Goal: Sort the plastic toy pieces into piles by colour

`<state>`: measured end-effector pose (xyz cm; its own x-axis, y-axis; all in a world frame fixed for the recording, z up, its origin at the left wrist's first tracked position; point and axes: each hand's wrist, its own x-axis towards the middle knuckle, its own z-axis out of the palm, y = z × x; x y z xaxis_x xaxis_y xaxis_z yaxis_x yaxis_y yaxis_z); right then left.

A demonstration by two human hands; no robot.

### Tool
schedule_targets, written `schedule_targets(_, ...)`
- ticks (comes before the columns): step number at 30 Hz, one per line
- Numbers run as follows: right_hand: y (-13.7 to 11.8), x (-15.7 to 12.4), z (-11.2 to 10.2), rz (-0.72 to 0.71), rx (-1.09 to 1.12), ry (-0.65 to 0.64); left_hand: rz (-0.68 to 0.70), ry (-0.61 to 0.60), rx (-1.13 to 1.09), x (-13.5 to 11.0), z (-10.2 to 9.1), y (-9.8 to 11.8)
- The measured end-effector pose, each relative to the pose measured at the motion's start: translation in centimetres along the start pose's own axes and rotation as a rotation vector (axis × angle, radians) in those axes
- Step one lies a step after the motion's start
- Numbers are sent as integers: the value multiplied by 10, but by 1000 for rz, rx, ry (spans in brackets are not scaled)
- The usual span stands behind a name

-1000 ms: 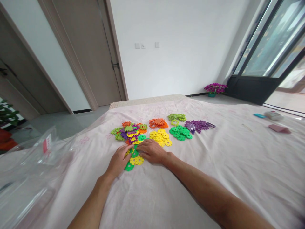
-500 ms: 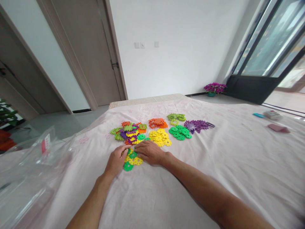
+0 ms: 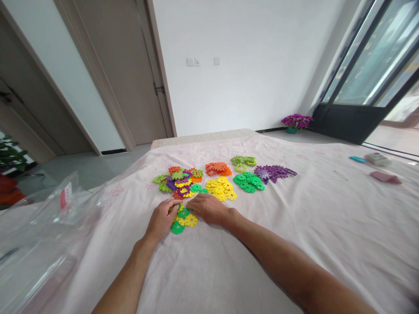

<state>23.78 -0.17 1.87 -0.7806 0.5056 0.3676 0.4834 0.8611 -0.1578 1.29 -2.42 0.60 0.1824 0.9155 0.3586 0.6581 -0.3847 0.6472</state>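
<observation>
Left hand (image 3: 160, 220) rests palm-down, thumb and fingers curled toward a small heap of flat, notched green and yellow plastic discs (image 3: 183, 213); whether it pinches one, I cannot tell. Opposite, the right hand (image 3: 207, 209) lies with its fingers bent and close together, their tips hidden, so its grip cannot be told either. The heap sits between the two on a pale pink, flower-printed cloth (image 3: 209, 270), its pieces overlapping.

That overlap is probably the main risk: two discs could come up stuck together, or an upper one slide off when a lower one is pulled. The cloth is wrinkled, so dragging might ruck it and shift the pieces. Just beyond the right hand's knuckles lies a loose pile of yellow notched plastic discs (image 3: 220, 188); a careless sweep could scatter it, or push yellow pieces toward the neighbouring pile of green notched plastic discs (image 3: 249, 182). Behind the left hand's fingertips, a tangled multicoloured pile of plastic pieces (image 3: 179, 176) could snag or spill forward if bumped.
</observation>
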Motion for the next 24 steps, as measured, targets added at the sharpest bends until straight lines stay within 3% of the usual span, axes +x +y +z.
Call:
schedule_targets(4, -1, -2, 1, 46, -73, 9, -4, -13, -2, 0, -1, 0)
schedule_targets(8, 10, -7, 0, 243, -69, 154, -15, -18, 6, 0, 1, -3)
schedule_targets(13, 48, -23, -18, 526, -62, 422, 2, -9, 32, 0, 2, -6)
schedule_targets(19, 104, -62, -45, 864, -155, 687, 13, -10, 45, 0, 1, -5)
schedule_targets(24, 118, -81, -55, 1043, -287, 782, 12, -9, 44, 0, 3, -7)
